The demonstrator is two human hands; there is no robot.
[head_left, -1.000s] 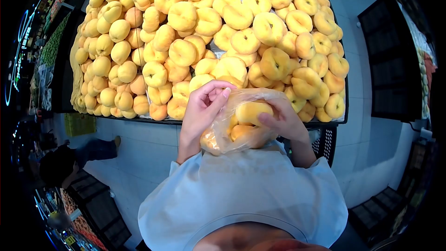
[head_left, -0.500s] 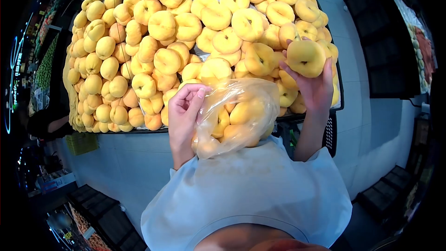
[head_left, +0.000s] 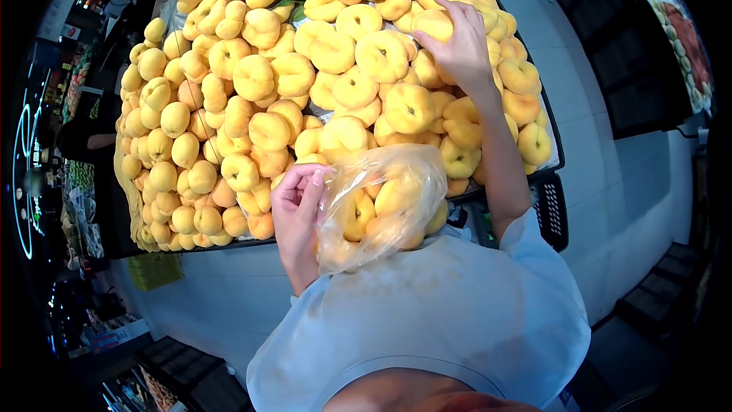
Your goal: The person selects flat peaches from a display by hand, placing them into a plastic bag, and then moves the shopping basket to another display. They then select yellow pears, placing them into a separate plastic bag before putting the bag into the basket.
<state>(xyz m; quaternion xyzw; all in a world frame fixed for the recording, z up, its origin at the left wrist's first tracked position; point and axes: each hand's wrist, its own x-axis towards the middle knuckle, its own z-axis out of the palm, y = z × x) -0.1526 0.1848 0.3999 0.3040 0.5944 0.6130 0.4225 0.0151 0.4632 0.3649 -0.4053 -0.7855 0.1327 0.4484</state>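
From the head camera, the left hand [head_left: 299, 210] pinches shut on the rim of a clear plastic bag [head_left: 415, 164] holding flat peaches [head_left: 396, 192], close to the chest. The right hand [head_left: 461, 49] lies far out on the peach pile [head_left: 252, 76], fingers curved over one peach [head_left: 431, 24]; I cannot tell whether they grip it.

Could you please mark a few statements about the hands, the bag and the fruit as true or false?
1. The left hand grips a plastic bag at its edge. True.
2. The plastic bag is empty. False: several yellow peaches lie inside it.
3. The right hand lies on a peach on the pile. True.
4. The right hand reaches into the plastic bag. False: it is stretched out over the pile, apart from the bag.
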